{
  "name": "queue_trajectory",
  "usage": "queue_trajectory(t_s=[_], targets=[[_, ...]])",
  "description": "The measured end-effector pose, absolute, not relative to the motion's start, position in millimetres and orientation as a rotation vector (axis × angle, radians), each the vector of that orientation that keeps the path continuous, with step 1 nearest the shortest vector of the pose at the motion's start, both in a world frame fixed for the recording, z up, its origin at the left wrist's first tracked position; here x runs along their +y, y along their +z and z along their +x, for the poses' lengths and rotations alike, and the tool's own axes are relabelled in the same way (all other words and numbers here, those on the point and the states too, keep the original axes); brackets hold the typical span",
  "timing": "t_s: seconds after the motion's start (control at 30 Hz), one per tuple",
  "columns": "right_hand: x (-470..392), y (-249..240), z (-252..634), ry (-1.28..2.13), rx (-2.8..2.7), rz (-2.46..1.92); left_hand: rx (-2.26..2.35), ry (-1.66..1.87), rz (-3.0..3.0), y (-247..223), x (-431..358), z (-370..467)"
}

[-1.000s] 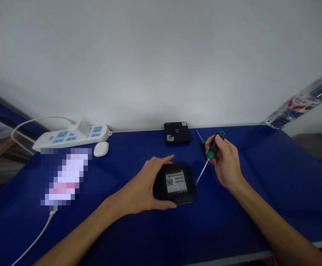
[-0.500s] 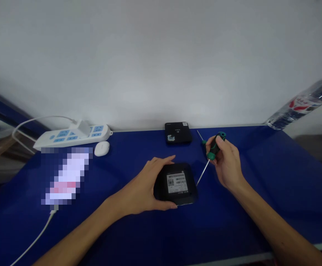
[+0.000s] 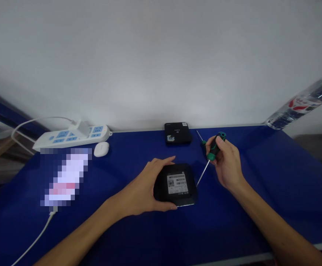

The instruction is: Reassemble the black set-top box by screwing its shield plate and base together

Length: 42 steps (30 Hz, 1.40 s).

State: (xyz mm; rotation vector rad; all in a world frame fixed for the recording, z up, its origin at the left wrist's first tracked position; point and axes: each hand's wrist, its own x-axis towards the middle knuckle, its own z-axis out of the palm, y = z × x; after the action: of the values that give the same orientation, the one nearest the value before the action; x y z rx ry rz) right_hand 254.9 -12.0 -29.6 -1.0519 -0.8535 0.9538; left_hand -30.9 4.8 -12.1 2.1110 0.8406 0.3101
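My left hand (image 3: 147,188) grips a flat black box (image 3: 190,184) by its left side, thumb along the near edge and fingers over the far edge. A white printed label (image 3: 177,183) with a QR code faces up on it. In my right hand (image 3: 227,162) is a screwdriver (image 3: 214,149) with a green and black handle, fingers closed round it. Its thin metal shaft slants down to the left, and the tip is at the box's right edge. Whether the tip sits in a seam cannot be made out.
A second black box (image 3: 177,133) lies near the wall, with another screwdriver (image 3: 200,136) partly hidden behind my right hand. To the left are a white power strip (image 3: 46,140), an earbud case (image 3: 101,149) and a blurred-out phone (image 3: 68,177) on a cable. A plastic bottle (image 3: 302,103) leans at the right.
Almost nothing differs. Both hands keep their grips, and the screwdriver tip stays at the box's right edge; the view has shifted very slightly.
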Motion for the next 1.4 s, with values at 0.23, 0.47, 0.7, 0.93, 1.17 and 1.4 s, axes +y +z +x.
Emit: queue_trajectory(t_s=[0.23, 0.47, 0.7, 0.93, 1.17, 1.4], targets=[[-11.9, -27.5, 254.2, 0.947, -0.838, -1.079, 0.848, 0.295, 2.105, -11.8, 4.1, -31.5], [-11.8, -27.2, 254.2, 0.938, -0.843, -1.074, 0.841, 0.331, 2.116, -14.0, 3.4, -31.5], [-12.6, -28.2, 255.3, 0.935, -0.851, -1.081, 0.839, 0.328, 2.107, -14.5, 3.7, -31.5], [-13.2, -27.2, 254.3, 0.937, -0.847, -1.075, 0.839, 0.324, 2.111, -11.5, 2.7, -30.9], [-12.9, -27.4, 255.2, 0.939, -0.846, -1.079, 0.84, 0.317, 2.117, -14.0, 3.8, -31.5], [-13.0, -26.1, 254.3, 0.939, -0.848, -1.085, 0.833, 0.327, 2.109, -13.8, 3.8, -31.5]])
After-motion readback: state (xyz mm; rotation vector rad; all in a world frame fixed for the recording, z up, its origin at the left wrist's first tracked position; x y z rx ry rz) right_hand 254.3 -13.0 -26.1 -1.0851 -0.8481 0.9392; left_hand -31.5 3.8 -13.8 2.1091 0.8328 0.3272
